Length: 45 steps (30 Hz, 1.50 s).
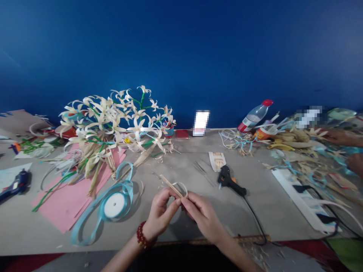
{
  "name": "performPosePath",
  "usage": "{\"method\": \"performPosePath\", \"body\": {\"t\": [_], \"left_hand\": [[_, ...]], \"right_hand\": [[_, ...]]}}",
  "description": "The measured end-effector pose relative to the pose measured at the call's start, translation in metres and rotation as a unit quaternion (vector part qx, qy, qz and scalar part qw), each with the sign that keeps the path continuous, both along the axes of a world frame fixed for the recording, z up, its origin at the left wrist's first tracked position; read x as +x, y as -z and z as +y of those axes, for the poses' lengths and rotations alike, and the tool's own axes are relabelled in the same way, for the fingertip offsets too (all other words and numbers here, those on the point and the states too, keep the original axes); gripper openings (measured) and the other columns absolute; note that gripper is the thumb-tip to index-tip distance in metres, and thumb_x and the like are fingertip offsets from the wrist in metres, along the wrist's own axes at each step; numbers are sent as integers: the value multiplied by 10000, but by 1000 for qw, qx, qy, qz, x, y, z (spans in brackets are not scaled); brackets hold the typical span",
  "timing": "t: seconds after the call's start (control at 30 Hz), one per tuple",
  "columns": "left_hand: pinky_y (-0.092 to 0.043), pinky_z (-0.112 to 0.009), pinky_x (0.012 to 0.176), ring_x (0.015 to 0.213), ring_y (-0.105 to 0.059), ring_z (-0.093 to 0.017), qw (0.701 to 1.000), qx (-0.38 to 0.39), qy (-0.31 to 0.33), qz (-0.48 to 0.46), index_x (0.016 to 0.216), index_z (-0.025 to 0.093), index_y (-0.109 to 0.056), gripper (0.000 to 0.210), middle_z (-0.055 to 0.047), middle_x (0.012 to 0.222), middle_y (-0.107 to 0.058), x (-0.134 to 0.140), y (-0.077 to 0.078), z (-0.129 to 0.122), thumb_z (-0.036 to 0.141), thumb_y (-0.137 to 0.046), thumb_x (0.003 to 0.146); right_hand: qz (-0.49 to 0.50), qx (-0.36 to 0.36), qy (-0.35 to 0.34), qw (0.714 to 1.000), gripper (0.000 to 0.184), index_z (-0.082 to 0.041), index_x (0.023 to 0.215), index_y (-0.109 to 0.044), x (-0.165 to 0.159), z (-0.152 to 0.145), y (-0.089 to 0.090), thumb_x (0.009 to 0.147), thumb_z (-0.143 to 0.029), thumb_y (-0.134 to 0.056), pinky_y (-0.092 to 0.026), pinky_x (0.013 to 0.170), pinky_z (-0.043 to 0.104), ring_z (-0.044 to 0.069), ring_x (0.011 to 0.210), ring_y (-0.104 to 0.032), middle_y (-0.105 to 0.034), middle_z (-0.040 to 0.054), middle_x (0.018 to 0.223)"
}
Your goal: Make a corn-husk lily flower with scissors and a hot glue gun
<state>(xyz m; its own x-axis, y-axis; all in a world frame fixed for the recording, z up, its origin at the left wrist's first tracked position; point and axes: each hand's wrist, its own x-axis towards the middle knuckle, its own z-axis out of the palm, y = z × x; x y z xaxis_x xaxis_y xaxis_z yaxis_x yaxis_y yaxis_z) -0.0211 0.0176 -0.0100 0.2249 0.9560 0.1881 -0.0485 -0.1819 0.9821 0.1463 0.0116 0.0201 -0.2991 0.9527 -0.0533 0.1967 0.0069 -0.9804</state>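
Observation:
Near the table's front edge, my left hand (163, 213) and my right hand (203, 216) meet with their thumbs almost touching. Between the fingertips is a narrow pale husk strip (171, 186), whose straight end points up and to the left. A thin whitish loop (184, 187) curves up beside it at the right fingertips. Both hands pinch the strip where the thumbs come together; the fingers behind are partly hidden. To the left of my left hand lies a spool of light blue ribbon (114, 206), partly unwound.
White husk flowers (138, 113) on green stems lie over pink sheets (64, 204). At right are a black glue gun (232, 181), a power strip (300, 200) and a tilted bottle (255, 115). Another person's hands (340, 136) work at far right. A blue glue gun (17, 185) lies left.

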Motion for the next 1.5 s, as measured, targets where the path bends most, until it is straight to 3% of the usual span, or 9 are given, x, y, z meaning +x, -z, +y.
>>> {"method": "performPosePath", "body": {"t": [0.17, 0.47, 0.73, 0.8, 0.9, 1.07, 1.27, 1.37, 1.5], "left_hand": [[-479, -303, 768, 814, -578, -180, 999, 8, 39, 0, 934, 164, -619, 112, -63, 867, -617, -3, -4, 3, 272, -590, 928], [-447, -285, 755, 774, -564, -164, 997, 27, 78, -5, 830, 173, -592, 154, -44, 805, -624, -5, -13, 7, 272, -563, 944], [-426, -230, 651, 699, -496, -123, 991, -28, 81, -102, 880, 179, -571, 105, -23, 802, -568, -4, 4, 1, 265, -575, 940], [-437, -233, 661, 718, -510, -127, 988, -33, 94, -115, 903, 180, -579, 91, -27, 824, -571, -5, 3, 2, 260, -568, 945], [-469, -277, 744, 819, -564, -166, 990, -8, 104, -99, 975, 181, -603, 113, -55, 897, -601, -7, -3, 4, 282, -563, 946], [-457, -268, 741, 762, -578, -151, 998, 45, 40, -6, 895, 188, -602, 74, -26, 807, -629, -7, -9, 4, 237, -571, 942], [-451, -258, 690, 709, -581, -146, 995, 83, 1, 56, 857, 182, -595, 90, -24, 772, -642, -5, -11, 2, 229, -578, 932], [-441, -256, 677, 705, -562, -147, 994, 82, 13, 65, 827, 171, -600, 129, -25, 747, -621, -6, -11, 2, 247, -583, 930], [-424, -241, 643, 671, -526, -129, 999, 35, 36, 17, 826, 166, -594, 156, -11, 716, -586, -9, -4, 2, 272, -582, 939]], "right_hand": [[-5, 3, -13, 1000, 399, -187, 749, -580, 2, 1, -1, 983, -490, -467, -302, 539, 238, 110, 571, -389, -450, -34, 629], [143, -150, -36, 978, 473, -169, 732, -569, 0, 1, 2, 863, -623, -594, -253, 463, 213, 75, 506, -359, -441, -48, 606], [284, -313, -41, 905, 435, -161, 677, -557, 0, -4, -6, 807, -554, -691, -113, 394, 195, 39, 408, -231, -400, -74, 511], [280, -305, -36, 909, 435, -153, 688, -574, 1, -3, -6, 815, -554, -686, -120, 396, 196, 43, 414, -246, -412, -67, 515], [239, -251, -19, 938, 444, -150, 695, -584, 1, -1, -5, 840, -564, -658, -153, 412, 202, 56, 449, -307, -441, -47, 552], [166, -161, -29, 972, 445, -172, 745, -578, 1, -2, -5, 897, -590, -565, -224, 454, 216, 77, 479, -316, -401, -59, 563], [30, -47, -12, 998, 386, -177, 854, -624, -2, -6, -7, 957, -528, -501, -317, 529, 231, 112, 592, -402, -481, -14, 692], [52, -77, -19, 996, 417, -176, 774, -584, -2, -5, -6, 951, -544, -500, -308, 511, 222, 110, 594, -409, -471, -13, 681], [168, -175, -49, 969, 471, -171, 679, -534, -2, -3, -7, 888, -592, -571, -230, 440, 208, 73, 484, -334, -423, -44, 582]]}}
